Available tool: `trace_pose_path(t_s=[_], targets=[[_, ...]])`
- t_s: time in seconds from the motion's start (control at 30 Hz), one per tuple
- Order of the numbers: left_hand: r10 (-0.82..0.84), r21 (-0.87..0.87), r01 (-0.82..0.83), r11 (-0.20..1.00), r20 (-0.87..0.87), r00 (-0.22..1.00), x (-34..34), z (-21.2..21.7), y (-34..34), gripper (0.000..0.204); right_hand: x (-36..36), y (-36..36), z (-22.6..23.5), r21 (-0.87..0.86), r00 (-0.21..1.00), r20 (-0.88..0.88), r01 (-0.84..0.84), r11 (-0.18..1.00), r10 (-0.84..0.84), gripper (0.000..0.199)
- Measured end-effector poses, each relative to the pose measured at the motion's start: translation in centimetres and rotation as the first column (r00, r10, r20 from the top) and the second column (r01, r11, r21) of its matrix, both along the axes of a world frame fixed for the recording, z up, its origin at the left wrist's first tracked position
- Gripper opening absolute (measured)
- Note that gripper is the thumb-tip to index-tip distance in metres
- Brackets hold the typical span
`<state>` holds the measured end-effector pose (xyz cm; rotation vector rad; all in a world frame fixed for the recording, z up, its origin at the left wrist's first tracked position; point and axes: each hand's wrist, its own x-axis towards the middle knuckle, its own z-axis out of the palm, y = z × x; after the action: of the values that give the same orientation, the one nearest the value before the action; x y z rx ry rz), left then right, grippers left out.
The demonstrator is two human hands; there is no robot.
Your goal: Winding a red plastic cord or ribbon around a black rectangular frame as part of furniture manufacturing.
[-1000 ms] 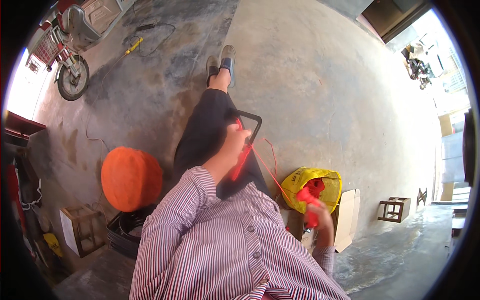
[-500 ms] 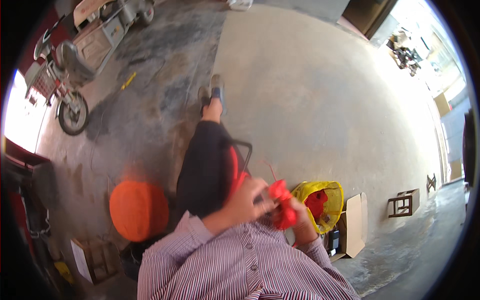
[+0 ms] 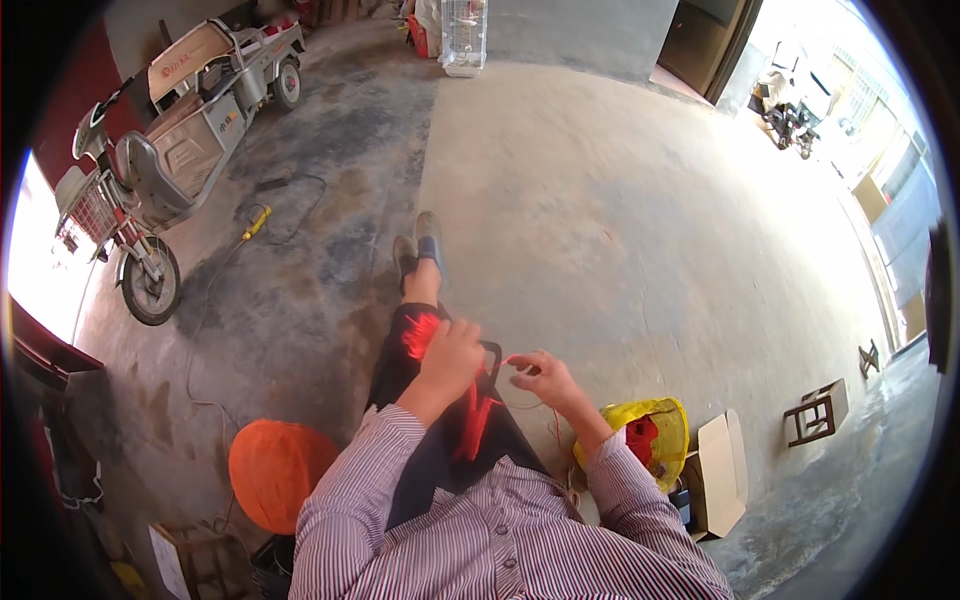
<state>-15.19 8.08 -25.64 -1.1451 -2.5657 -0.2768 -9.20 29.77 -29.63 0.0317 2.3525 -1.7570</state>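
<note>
My left hand (image 3: pixel 450 352) is closed over my lap around a red bundle (image 3: pixel 421 335) with a feathery, frayed end; its exact kind is unclear. Level with it on the right, my right hand (image 3: pixel 548 380) pinches a thin red strand. A dark, angular frame-like piece (image 3: pixel 493 356) stands between the two hands. Below it, a red strip (image 3: pixel 474 432) lies across the dark trousers. Right of my lap is a yellow bag (image 3: pixel 683 432), open at the top, with red material (image 3: pixel 641 436) inside.
An orange rounded object (image 3: pixel 278 475) sits at my left. Beside the yellow bag is an open cardboard box (image 3: pixel 722 470). A cargo tricycle (image 3: pixel 165 180) stands far left, near a yellow power strip (image 3: pixel 257 222) and its cord. A small wooden stool (image 3: pixel 815 412) is at right.
My hands were together near my waist around a red bundle; they have moved forward and apart. My left hand now grips red material over the lap. The view has tilted upward.
</note>
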Motion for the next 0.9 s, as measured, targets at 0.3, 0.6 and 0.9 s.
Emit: trace_pose_path(t_s=[0.3, 0.6, 0.9], targets=[[0.032, 0.253, -0.171, 0.952, 0.474, 0.88, 3.2, -2.1, 2.5, 0.054, 0.9, -1.5, -2.3, 0.397, 0.949, -0.316, 0.121, 0.91, 0.012, 0.035], [-0.441, 0.261, -0.915, 0.309, 0.891, 0.105, 5.4, -4.8, 1.9, 0.066, 8.9, 4.1, 9.5, -0.691, 0.962, -0.159, 0.053, 0.72, -0.224, 0.037], [-0.656, 0.21, -0.946, 0.246, 0.755, -0.003, 6.9, -4.2, 2.3, 0.07, 15.3, 2.4, 11.3, -0.786, 1.0, 0.03, 0.024, 0.617, -0.001, 0.037]])
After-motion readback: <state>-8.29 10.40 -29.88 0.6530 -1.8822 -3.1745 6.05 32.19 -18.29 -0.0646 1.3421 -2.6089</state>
